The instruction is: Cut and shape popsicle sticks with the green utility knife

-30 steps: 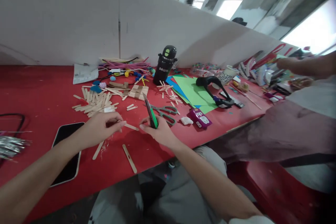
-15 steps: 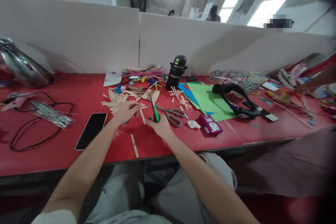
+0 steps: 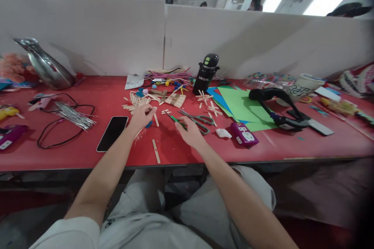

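Note:
My left hand (image 3: 143, 116) is closed in a pinch at the upper end of a wooden craft stick (image 3: 156, 120), which slants down toward me over the red table. My right hand (image 3: 188, 130) grips a green and black utility knife (image 3: 180, 122), its narrow blade pointing up and left. Short cut pieces of stick (image 3: 166, 112) lie between the hands. Just beyond the right hand is a pair of grey-green scissors (image 3: 200, 120). A pile of craft sticks (image 3: 136, 102) lies behind the left hand, and a single stick with a dark mark (image 3: 156, 151) is near the front edge.
A phone (image 3: 112, 134) lies left of my left arm. Rightward are crumpled white tissue (image 3: 223, 133), a purple box (image 3: 244, 135), green paper (image 3: 238, 103) and a black headset (image 3: 277, 109). A black bottle (image 3: 206, 74) and a steel jug (image 3: 48, 64) stand before the white partition (image 3: 87, 35).
My right hand has moved away from the stick's lower end, and the knife has tipped from upright to lower, its blade pointing left. The camera view has shifted left and down.

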`<action>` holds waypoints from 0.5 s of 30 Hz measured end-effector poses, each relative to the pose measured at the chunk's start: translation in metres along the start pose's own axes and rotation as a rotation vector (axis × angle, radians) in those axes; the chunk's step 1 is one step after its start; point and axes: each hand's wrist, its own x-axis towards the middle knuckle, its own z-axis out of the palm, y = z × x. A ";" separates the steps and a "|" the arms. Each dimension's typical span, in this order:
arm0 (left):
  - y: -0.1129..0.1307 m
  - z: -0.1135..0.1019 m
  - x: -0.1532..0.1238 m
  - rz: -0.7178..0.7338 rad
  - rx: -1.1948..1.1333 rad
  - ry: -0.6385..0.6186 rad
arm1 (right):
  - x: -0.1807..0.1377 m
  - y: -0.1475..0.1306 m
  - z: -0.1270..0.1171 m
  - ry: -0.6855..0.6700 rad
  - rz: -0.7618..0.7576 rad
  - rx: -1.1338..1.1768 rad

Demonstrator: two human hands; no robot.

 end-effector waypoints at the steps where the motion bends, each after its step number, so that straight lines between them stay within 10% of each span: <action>1: 0.000 0.001 0.000 0.003 0.004 0.000 | -0.002 -0.001 -0.002 -0.015 -0.012 -0.009; 15: 0.008 0.002 -0.002 0.069 0.066 0.019 | -0.022 -0.005 0.005 -0.075 -0.040 -0.085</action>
